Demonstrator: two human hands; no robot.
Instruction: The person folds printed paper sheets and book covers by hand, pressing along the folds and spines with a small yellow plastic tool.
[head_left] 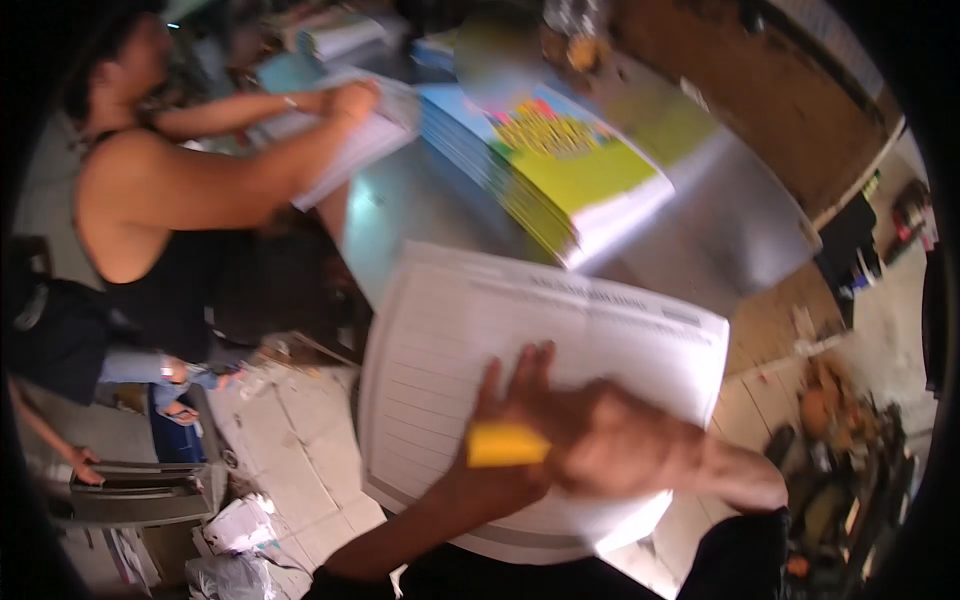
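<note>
A thick white sheaf of printed, ruled sheets lies in front of me, overlapping the near edge of the metal table. My left hand rests on the sheets with its fingers stretched out. Across it comes my right hand, blurred and closed in a fist. A short yellow object sticks out from the right hand over my left wrist; blur hides its exact kind. Part of my left hand is covered by the right one.
On the metal table lies a stack of booklets with bright green-and-blue covers. At the left, another person handles white sheets. A pile of clutter sits on the floor at right, and a plastic bag at lower left.
</note>
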